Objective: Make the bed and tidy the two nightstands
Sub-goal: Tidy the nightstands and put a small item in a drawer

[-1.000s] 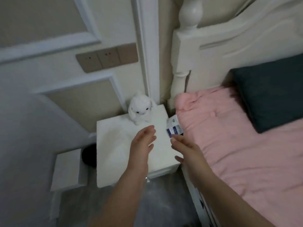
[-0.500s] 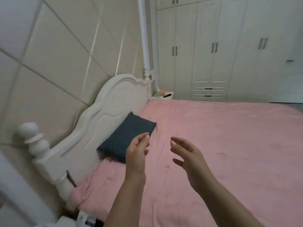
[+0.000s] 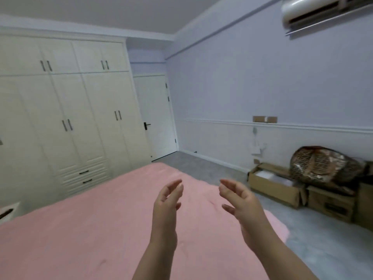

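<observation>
- the left hand is raised over the bed, its fingers loosely spread and a little bent, holding nothing.
- the right hand is up just beside it, a gap between the two, palm turned toward the left hand, fingers relaxed and holding nothing.
- the bed fills the near left and centre, covered by a smooth pink blanket that reaches its far corner.
- at the left edge, beyond the bed, the corner of a white nightstand shows with a dark thing on it, too cut off to tell what.
- a cream wardrobe runs along the far left wall, with a white door to its right.
- on the right, cardboard boxes sit on the grey floor against the wall, a patterned bag resting on them.
- an air conditioner hangs at the top right.
</observation>
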